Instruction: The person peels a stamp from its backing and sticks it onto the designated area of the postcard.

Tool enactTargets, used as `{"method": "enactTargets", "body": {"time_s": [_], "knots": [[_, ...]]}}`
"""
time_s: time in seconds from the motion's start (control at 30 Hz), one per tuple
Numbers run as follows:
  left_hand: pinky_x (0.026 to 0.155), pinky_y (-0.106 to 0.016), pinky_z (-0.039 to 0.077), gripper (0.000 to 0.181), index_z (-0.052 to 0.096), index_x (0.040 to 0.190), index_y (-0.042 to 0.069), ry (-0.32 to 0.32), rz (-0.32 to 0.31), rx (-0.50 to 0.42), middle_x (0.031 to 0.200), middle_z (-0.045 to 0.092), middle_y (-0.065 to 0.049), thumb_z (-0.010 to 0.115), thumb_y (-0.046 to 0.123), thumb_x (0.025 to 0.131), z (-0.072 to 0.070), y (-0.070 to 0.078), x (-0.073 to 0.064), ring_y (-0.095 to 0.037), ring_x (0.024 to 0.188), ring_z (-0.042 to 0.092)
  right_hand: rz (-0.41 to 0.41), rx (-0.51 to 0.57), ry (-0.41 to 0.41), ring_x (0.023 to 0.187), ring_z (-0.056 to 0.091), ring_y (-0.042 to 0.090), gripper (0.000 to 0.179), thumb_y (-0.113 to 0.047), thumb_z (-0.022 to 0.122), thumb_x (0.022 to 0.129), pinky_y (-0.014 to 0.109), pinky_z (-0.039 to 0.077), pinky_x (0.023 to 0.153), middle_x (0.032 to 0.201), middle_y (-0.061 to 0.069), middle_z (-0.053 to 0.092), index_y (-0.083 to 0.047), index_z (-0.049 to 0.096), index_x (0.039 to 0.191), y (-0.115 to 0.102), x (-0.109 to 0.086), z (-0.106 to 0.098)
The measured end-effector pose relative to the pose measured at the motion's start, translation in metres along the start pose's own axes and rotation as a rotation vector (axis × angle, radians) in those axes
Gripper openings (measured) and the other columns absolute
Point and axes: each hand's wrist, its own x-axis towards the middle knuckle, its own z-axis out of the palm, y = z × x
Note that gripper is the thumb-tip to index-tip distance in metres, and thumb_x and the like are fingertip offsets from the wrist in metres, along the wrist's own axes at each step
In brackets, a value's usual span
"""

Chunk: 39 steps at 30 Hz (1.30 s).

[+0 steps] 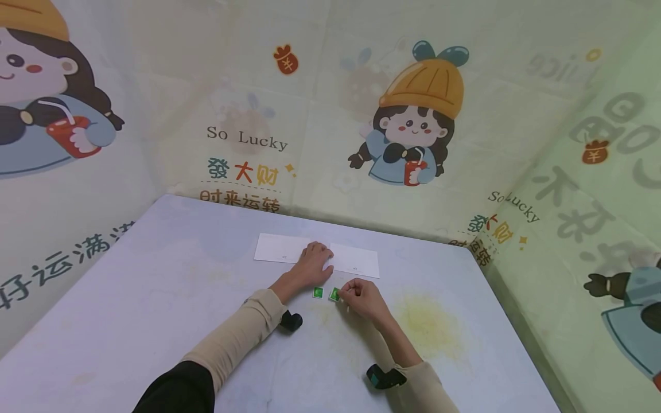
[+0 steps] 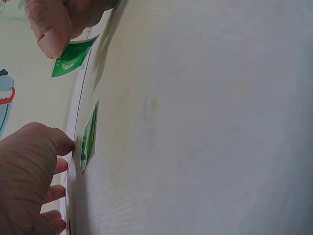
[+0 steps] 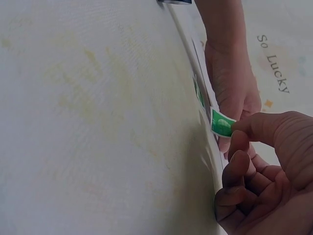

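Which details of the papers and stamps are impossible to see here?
Head view: marks on the left white paper and right white paper, too tiny to read.
Head view: whether these papers touch; the left hand covers between.
Right wrist view: one corner of the held green stamp, covered by the right hand.
Left wrist view: design of the lying green stamp, too slanted.

Head view high, forward-down over table (image 1: 320, 361); wrist views close, green stamps (image 2: 73, 59) in both.
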Motion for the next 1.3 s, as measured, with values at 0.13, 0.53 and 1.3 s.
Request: {"method": "enactTargets", "body": {"time_s": [0.13, 0.53, 1.3], "knots": [[0.118, -0.053, 0.029, 0.039, 0.06, 0.132, 0.001, -0.008, -0.001, 0.004, 0.142, 0.05, -0.021, 0.06, 0.025, 0.102, 0.0, 0.0, 0.0, -0.04, 0.142, 0.035, 0.007, 0.015, 0.001, 0.065, 0.052, 0.014, 0.015, -0.022, 0.07, 0.097, 0.025, 0.04, 0.057, 0.072, 0.002, 0.065, -0.007, 0.069, 0.095, 0.0, 0.0, 0.0], [0.119, -0.051, 0.028, 0.04, 0.059, 0.135, 0.003, -0.026, -0.006, 0.009, 0.141, 0.051, -0.019, 0.059, 0.027, 0.102, 0.002, -0.003, 0.001, -0.038, 0.142, 0.035, -0.023, 0.023, 0.001, 0.062, 0.048, 0.013, 0.016, -0.022, 0.071, 0.096, 0.025, 0.037, 0.055, 0.069, 0.0, 0.062, -0.007, 0.069, 0.093, 0.0, -0.007, -0.001], [0.122, -0.049, 0.024, 0.043, 0.057, 0.14, 0.008, -0.017, -0.021, -0.008, 0.146, 0.049, -0.016, 0.06, 0.028, 0.102, -0.003, -0.005, -0.003, -0.036, 0.148, 0.029, -0.046, 0.09, -0.036, 0.063, 0.049, 0.015, 0.017, -0.023, 0.071, 0.096, 0.024, 0.038, 0.054, 0.071, -0.001, 0.06, -0.006, 0.068, 0.096, -0.007, -0.022, 0.002]]}}
